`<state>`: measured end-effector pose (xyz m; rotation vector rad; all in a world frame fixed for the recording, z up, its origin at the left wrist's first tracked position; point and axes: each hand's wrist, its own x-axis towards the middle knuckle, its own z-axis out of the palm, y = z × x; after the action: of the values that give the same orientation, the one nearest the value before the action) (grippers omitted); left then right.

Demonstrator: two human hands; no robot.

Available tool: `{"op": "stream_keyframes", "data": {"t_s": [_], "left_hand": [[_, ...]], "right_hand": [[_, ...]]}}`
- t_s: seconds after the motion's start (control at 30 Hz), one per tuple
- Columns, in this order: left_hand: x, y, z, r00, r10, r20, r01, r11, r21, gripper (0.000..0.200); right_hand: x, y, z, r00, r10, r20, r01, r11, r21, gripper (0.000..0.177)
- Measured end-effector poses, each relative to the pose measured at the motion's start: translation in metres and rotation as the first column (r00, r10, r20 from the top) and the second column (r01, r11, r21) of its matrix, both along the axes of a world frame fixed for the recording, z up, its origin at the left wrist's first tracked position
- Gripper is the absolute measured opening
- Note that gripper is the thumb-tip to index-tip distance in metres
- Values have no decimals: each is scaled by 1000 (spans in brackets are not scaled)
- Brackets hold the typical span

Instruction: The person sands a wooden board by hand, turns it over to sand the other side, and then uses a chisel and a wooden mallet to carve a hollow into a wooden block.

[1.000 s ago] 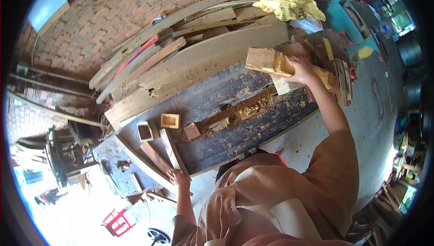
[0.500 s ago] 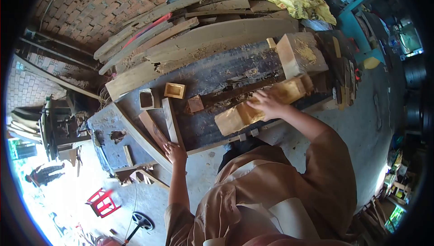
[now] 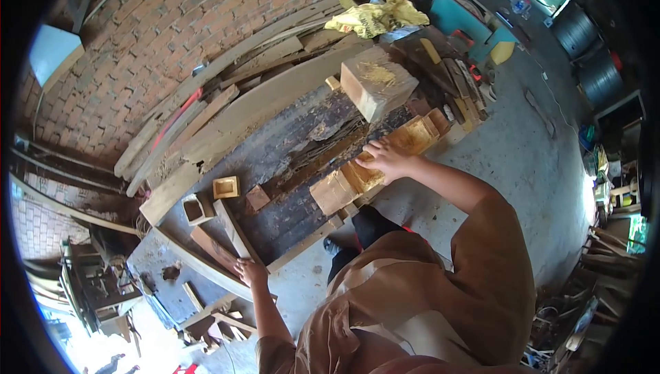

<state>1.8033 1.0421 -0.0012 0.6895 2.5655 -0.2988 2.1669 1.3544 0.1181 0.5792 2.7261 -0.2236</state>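
Observation:
My right hand (image 3: 383,161) grips the middle of a long, pale wood block (image 3: 335,192), its fingers over a carved-out hollow. The block lies along the front of a dark, worn workbench (image 3: 275,161). My left hand (image 3: 251,272) rests on the near ends of a reddish board (image 3: 212,249) and a paler strip (image 3: 234,229), fingers partly stretched out. Beyond these boards stand a hollow wooden box (image 3: 197,210) and a shallow square wooden frame (image 3: 225,187). A small reddish wood square (image 3: 258,199) lies to their right.
A big squared timber block (image 3: 378,85), with shavings on top, stands at the bench's far right. Long planks (image 3: 254,106) are stacked against the brick wall (image 3: 227,16), with a yellow sack (image 3: 378,16) over their end. Wood offcuts (image 3: 220,322) lie below the bench's left end.
The camera view has turned, so the bench appears further left. The carved block, blurred before, is sharper and sits slightly further right along the bench. My left hand stays at the board ends.

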Motion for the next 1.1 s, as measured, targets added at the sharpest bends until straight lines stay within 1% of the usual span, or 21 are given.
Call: {"op": "stream_keyframes", "data": {"t_s": [0.07,0.23,0.33,0.4,0.47,0.5,0.53,0.6,0.63,0.67,0.73,0.8,0.83,0.87,0.9,0.93,0.97,1.0,1.03,1.07,1.1], "left_hand": [[1,0,-1,1000,31,4,-31,998,-54,56],[2,3,-1,996,84,-7,-84,995,-49,54],[11,14,10,983,184,-27,-185,981,-65,64],[18,20,12,968,248,-35,-251,958,-142,91],[23,25,7,962,268,-55,-274,948,-163,92],[34,35,12,923,368,-108,-379,918,-113,91],[45,45,18,904,408,-130,-419,905,-70,91],[64,80,28,903,420,-87,-426,903,-60,90],[65,92,18,906,419,-60,-418,908,20,93],[67,104,7,962,270,-29,-265,957,119,88],[100,161,32,994,104,-28,-81,894,441,82],[131,231,63,999,-40,32,9,761,649,80],[143,261,73,991,-117,58,39,689,724,81],[159,290,92,971,-239,4,153,634,758,83],[177,317,113,934,-353,-51,257,566,783,85],[193,341,130,888,-452,-80,344,539,769,88],[207,363,146,830,-547,-106,427,503,752,91],[222,382,162,785,-605,-133,520,527,672,92],[235,398,171,733,-663,-152,608,538,584,94],[243,413,171,732,-666,-145,608,542,580,94],[250,423,170,688,-707,-164,664,523,534,96]], "right_hand": [[8,16,17,997,-73,14,72,997,32,93],[19,82,48,982,-181,52,172,975,140,94],[21,131,55,977,-197,84,183,972,146,94],[22,162,54,977,-193,85,183,976,120,93],[23,189,42,985,-154,71,146,983,111,93],[22,202,43,990,-130,59,123,987,107,92],[24,210,45,992,-111,56,107,992,74,91],[28,226,34,999,-42,13,42,999,22,91],[28,225,39,998,-55,-26,54,998,-22,88],[31,232,35,998,-37,-44,33,996,-87,86],[43,227,40,990,64,-125,-60,997,38,82],[59,221,40,955,29,-297,-43,998,-40,76],[70,220,37,908,-43,-417,-26,987,-160,71],[82,220,28,719,17,-695,-81,995,-59,54],[97,217,32,580,-131,-804,-13,985,-170,43],[115,213,36,415,-277,-867,34,957,-289,32],[133,208,28,205,-393,-896,175,916,-361,25],[151,205,16,-26,-463,-886,295,843,-449,19],[169,202,3,-189,-638,-746,383,652,-654,18],[185,200,-13,-362,-746,-559,419,405,-812,18],[200,203,-38,-359,-753,-552,421,397,-815,18]]}}
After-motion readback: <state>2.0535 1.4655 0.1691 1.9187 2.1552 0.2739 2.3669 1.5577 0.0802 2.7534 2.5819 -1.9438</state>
